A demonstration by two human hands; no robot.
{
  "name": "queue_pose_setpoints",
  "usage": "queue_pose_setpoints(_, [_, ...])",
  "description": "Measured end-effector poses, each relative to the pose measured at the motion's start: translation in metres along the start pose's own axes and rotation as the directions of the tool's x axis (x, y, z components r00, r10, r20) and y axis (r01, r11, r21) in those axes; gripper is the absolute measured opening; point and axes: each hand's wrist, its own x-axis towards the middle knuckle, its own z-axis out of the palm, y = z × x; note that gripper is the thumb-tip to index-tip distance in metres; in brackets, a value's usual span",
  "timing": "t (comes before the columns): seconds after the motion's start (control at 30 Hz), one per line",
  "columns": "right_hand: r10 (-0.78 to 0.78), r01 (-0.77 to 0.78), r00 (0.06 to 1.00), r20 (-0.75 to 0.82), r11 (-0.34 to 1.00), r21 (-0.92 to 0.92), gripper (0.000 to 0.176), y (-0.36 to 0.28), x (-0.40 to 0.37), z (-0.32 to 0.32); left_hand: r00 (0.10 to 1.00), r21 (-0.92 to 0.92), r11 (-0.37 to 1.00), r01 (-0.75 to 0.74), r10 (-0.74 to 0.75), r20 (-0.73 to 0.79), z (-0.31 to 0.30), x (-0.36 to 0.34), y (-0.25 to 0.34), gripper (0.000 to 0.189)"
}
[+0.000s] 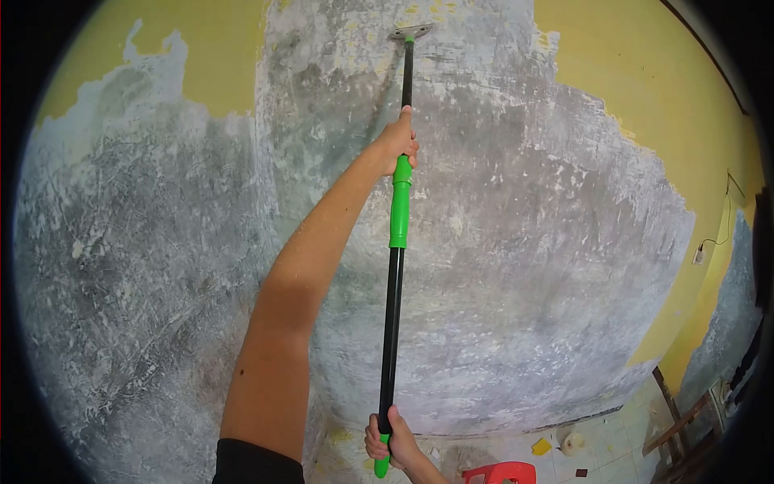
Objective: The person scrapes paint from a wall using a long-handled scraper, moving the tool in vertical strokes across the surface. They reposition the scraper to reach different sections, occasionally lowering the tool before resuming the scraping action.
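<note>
A long-handled scraper (pixel 393 315), black with green grips, runs nearly upright through the middle of the head view. My left hand (pixel 395 145) is wrapped round its upper shaft, just above the green middle grip, with that arm stretched upward. Low down, my right hand (pixel 395 444) closes round the shaft by the green end grip. The flat scraper head (pixel 411 31) is up against the wall (pixel 500 218), near the top of the view. Around it the wall is grey and patchy, with flecks of yellow paint.
Yellow paint (pixel 629 56) covers the wall's upper right, and more lies upper left. A red plastic stool (pixel 504 472) stands at the bottom. On the tiled floor lie a yellow piece (pixel 541 446) and a pale roll (pixel 573 442). Wooden furniture (pixel 685 423) and a socket (pixel 698 256) are at right.
</note>
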Motion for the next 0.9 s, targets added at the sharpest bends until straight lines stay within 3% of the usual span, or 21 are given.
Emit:
queue_pose_setpoints(0.43, [0.015, -0.016, 0.999, -0.029, 0.999, -0.034, 0.067, -0.016, 0.008, -0.017, 0.998, 0.014, 1.0, -0.008, 0.009, -0.056, 0.005, 0.014, 0.0, 0.055])
queue_pose_setpoints(0.73, [0.009, -0.017, 0.995, -0.103, 0.997, -0.076, 0.068, -0.048, 0.022, -0.023, 0.99, 0.063, 0.991, -0.118, 0.123, -0.072, 0.011, 0.042, 0.013, 0.053])
queue_pose_setpoints(0.9, [0.013, -0.019, 0.996, -0.093, 0.998, -0.059, 0.068, -0.04, 0.006, -0.007, 0.997, -0.01, 0.999, -0.054, 0.053, -0.061, 0.012, 0.015, 0.023, 0.052])
